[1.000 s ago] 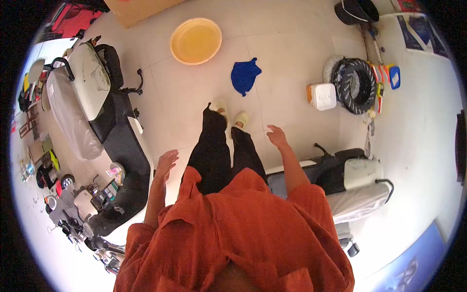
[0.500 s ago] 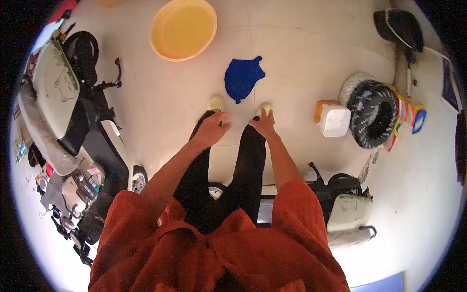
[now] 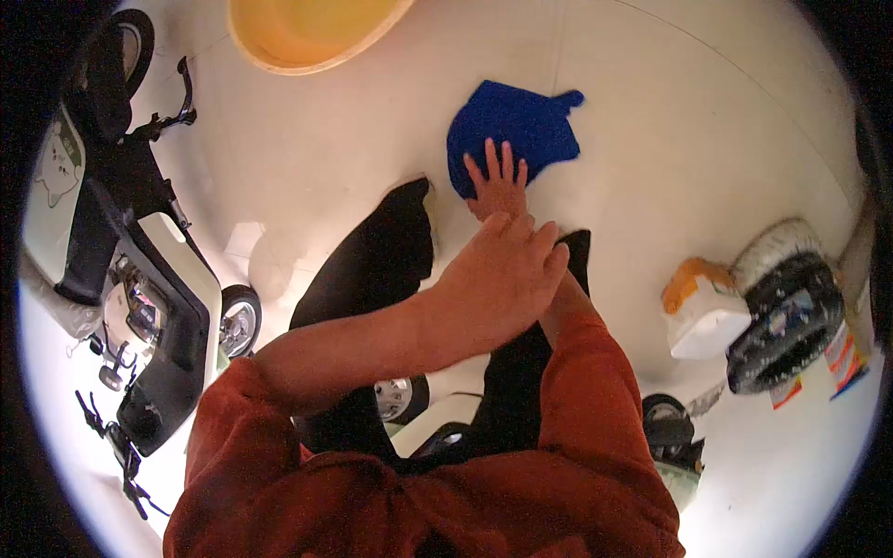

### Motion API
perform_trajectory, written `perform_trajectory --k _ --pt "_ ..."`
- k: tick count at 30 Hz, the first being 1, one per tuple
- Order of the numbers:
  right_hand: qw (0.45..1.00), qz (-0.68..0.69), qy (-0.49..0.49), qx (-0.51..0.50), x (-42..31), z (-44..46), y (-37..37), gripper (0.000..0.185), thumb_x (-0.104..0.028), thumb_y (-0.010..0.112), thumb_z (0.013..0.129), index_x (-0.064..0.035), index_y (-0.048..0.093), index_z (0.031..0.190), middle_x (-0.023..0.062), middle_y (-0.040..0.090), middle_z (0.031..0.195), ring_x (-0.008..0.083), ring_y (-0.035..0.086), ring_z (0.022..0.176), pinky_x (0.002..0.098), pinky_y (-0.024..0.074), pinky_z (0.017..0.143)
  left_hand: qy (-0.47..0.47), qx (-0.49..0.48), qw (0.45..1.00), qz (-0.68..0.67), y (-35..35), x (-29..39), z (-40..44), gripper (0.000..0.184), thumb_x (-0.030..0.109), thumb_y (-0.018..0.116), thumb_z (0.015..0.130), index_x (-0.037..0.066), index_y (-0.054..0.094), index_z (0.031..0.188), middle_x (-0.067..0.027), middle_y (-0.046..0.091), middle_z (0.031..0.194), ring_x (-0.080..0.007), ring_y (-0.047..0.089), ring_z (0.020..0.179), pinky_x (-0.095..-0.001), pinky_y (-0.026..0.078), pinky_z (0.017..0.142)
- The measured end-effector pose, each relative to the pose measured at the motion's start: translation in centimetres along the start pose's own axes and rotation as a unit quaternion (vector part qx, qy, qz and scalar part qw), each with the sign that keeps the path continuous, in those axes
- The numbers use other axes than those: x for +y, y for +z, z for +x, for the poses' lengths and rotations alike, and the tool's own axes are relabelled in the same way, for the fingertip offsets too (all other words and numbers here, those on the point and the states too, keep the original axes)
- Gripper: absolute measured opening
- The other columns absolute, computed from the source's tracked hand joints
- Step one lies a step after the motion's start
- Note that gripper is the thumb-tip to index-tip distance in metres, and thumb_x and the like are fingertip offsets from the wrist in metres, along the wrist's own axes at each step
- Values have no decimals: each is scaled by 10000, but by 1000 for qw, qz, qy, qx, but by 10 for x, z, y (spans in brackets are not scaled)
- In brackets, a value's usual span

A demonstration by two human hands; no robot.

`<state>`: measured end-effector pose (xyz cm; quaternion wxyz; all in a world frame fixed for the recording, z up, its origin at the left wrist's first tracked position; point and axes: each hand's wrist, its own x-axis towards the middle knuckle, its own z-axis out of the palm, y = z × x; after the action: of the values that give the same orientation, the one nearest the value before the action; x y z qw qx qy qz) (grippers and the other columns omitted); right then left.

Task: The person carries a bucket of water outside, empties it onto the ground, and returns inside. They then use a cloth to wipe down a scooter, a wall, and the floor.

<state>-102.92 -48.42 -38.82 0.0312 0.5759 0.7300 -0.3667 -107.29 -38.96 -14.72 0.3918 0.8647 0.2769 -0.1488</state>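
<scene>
A dark blue cloth (image 3: 521, 121) lies on the pale floor in front of my feet. My right hand (image 3: 499, 186) is over its near edge, fingers spread and stretched out; whether it presses on the cloth is hard to tell. My left hand (image 3: 502, 270) crosses in front of the right forearm, its fingers bent round it just behind the wrist. That hand hides most of the wrist.
A round orange basin (image 3: 312, 37) stands beyond the cloth to the left. Scooters (image 3: 158, 279) line the left side. At right are a white container (image 3: 709, 321), an orange-topped item (image 3: 693, 279) and black-and-white tyres (image 3: 786, 325).
My view has come lower and closer to the floor. My right hand has reached forward to the cloth, and my left hand has moved across onto the right forearm.
</scene>
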Motion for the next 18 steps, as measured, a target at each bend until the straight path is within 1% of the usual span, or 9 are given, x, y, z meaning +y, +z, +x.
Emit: perform_trajectory --k 1,2,4,7,8,10,12,16,18 --pt "1000 1 -8 9 6 9 13 736 -380 653 714 -226 278 1328 123 74 1423 346 47 1303 571 165 981 -3 26 999 28 -6 -7 3 390 151 556 729 -68 486 1044 -183 504 992 -300 489 964 -375 378 827" --pt "998 -2 -69 13 13 21 22 698 -375 631 735 -234 287 1325 105 108 1420 324 70 1305 553 172 987 -2 56 997 59 -15 -14 8 395 161 556 708 -78 501 1016 -158 510 972 -273 496 923 -349 395 773" --pt "981 6 -192 29 37 58 19 615 -367 591 763 -250 329 1306 61 199 1404 270 152 1297 496 188 1005 -9 92 993 77 -45 -19 15 393 163 532 717 -80 499 1024 -160 512 971 -267 493 920 -351 398 771" --pt "958 -14 -275 77 44 140 -38 589 -407 578 749 -255 375 1281 62 234 1393 271 190 1283 484 189 1008 -3 151 983 105 -54 -29 33 387 165 503 731 -71 502 1037 -168 515 995 -270 490 935 -359 402 781" --pt "940 -78 -272 190 51 174 -40 562 -466 527 756 -260 400 1263 74 262 1381 280 204 1275 490 190 1004 12 168 980 107 -53 -34 41 381 165 496 736 -60 506 1043 -173 517 1021 -278 492 953 -365 403 794" --pt "948 -134 -168 235 54 224 -91 551 -516 436 793 -250 388 1272 94 275 1372 298 190 1279 518 169 996 30 191 975 108 -49 -38 50 377 165 489 740 -49 511 1049 -178 518 1046 -286 493 971 -372 404 807" --pt "923 -158 -104 335 87 267 -120 538 -523 410 814 -251 379 1277 100 268 1374 317 185 1277 546 163 982 9 105 982 159 -49 -46 53 384 164 492 748 -41 510 1072 -193 513 1097 -306 496 1001 -393 391 850" --pt "896 -181 60 400 194 272 -175 559 -563 367 820 -266 338 1292 112 262 1372 341 195 1265 573 181 952 2 165 974 157 -42 -47 52 376 141 484 763 -46 506 1089 -199 517 1101 -315 499 1003 -412 377 866" --pt "866 -195 187 421 256 245 -183 577 -588 352 816 -293 303 1310 104 251 1379 346 185 1267 569 185 949 10 155 973 169 -36 -45 59 367 135 481 763 -46 510 1080 -198 519 1095 -310 498 1001 -409 374 865"
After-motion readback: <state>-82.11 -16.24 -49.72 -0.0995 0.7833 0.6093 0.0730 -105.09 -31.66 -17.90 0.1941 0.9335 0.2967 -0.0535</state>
